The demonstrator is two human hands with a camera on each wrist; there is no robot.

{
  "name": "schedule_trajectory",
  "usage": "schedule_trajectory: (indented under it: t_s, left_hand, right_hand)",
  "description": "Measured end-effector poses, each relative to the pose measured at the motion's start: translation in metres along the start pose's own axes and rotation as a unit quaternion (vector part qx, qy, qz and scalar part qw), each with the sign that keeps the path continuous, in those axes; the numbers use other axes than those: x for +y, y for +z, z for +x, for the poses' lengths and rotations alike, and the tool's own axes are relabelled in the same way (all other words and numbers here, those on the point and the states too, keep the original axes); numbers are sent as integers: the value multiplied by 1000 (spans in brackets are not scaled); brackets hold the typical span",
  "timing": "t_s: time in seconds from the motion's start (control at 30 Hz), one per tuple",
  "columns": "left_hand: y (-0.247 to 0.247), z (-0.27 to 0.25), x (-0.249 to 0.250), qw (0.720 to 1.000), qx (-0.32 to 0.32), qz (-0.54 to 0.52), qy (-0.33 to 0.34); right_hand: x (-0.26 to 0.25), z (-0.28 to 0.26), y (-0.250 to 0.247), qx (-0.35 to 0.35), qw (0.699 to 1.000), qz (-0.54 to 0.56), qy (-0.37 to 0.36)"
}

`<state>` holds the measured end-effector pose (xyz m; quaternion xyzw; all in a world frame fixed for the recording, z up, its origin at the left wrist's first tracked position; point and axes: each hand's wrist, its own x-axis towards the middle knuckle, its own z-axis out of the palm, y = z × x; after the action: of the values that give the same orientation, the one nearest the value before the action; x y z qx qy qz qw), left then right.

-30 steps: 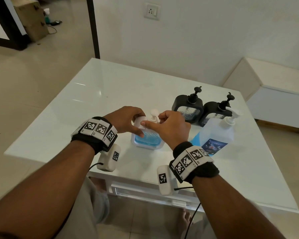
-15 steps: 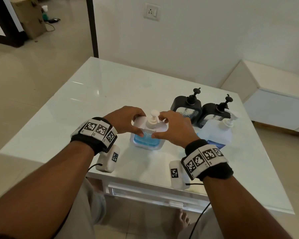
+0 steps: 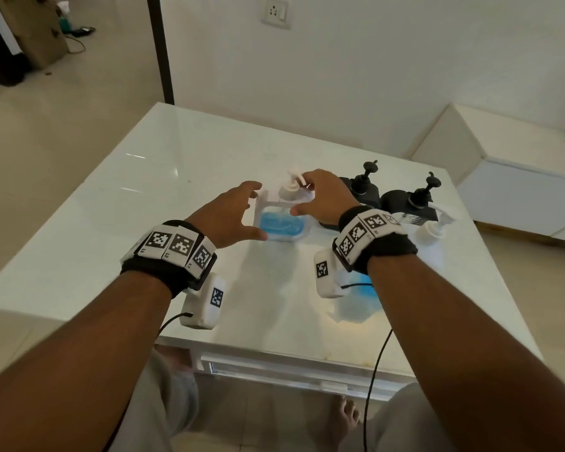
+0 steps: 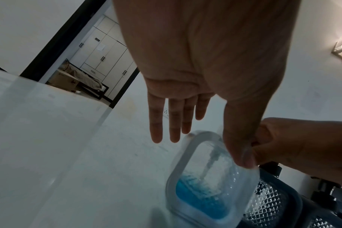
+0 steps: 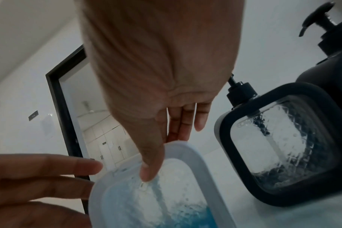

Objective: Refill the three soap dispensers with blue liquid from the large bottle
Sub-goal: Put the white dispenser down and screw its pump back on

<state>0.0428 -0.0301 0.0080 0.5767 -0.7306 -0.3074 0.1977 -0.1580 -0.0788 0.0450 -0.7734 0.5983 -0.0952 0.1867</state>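
A white-framed soap dispenser with blue liquid in its lower part stands on the white table, pump fitted. My left hand is open at its left side, fingers straight and spread, thumb by the front face. My right hand arches over its right shoulder, thumb tip on the front face, fingers straight behind the top. Two black dispensers stand just right of it. The large bottle with a white pump is partly hidden by my right wrist.
The table's near edge is close to my knees. A low white cabinet stands at the right against the wall. The nearer black dispenser almost touches the white one. Bare tabletop stretches to the left and the back.
The white dispenser now stands farther from me, beside the black ones. Both hands have loosened from it, and the left fingers have spread off its side.
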Motion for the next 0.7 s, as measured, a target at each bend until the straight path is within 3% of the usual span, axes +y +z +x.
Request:
schedule_trajectory:
  t_s: [0.7]
  left_hand:
    - [3, -2, 4, 999, -49, -17, 0]
  right_hand:
    - [23, 55, -7, 29, 999, -16, 41]
